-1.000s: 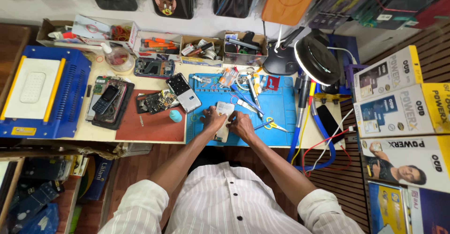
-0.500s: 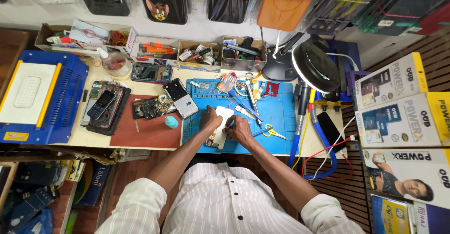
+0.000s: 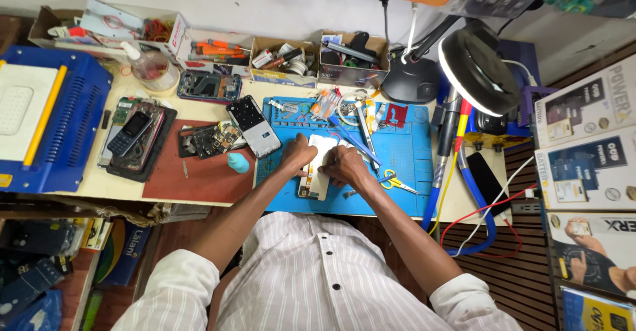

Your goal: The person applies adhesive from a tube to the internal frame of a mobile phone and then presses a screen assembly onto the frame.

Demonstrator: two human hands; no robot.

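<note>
A white phone body (image 3: 317, 172) lies lengthwise on the blue work mat (image 3: 404, 165) in front of me. My left hand (image 3: 296, 155) rests on its left edge and holds it down. My right hand (image 3: 346, 167) presses on its right side, fingers curled; whether it holds a small tool I cannot tell. A dark smartphone (image 3: 253, 126) lies at the mat's upper left corner. Yellow-handled scissors (image 3: 396, 182) lie just right of my right hand.
A blue machine (image 3: 46, 119) fills the left of the bench. A keypad phone (image 3: 129, 134), loose circuit boards (image 3: 209, 140) and a teal bottle (image 3: 237, 163) sit on the left. Cardboard trays of tools (image 3: 285, 58) line the back. A ring lamp (image 3: 477, 72) and cables stand right.
The view has shifted down and slightly left, so the bench sits higher in frame. Both hands stay on the white phone body, with only small finger movement.
</note>
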